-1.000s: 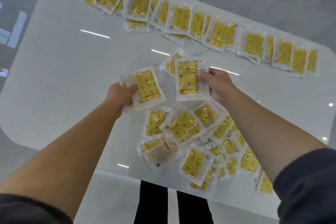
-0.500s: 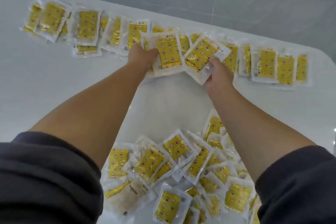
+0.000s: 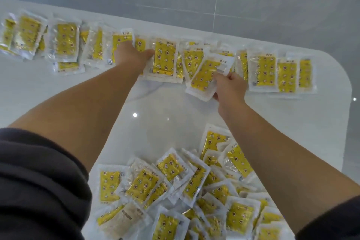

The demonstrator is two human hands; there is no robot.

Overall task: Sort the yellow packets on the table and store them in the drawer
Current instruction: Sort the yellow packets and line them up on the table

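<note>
Yellow packets [image 3: 66,43] lie in an overlapping row along the far edge of the table [image 3: 58,91], with a loose heap [image 3: 144,183] nearer the person. They look light, floppy and slick, so they are best pinched by the clear sealed border. The right hand [image 3: 229,87] pinches a tilted packet [image 3: 206,76] at its edge. The left hand [image 3: 132,56] rests on the row, and whether it grips anything I cannot tell.

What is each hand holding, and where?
Right hand pinches a tilted packet by its right edge; left hand grips an upright packet at its left edge.
</note>
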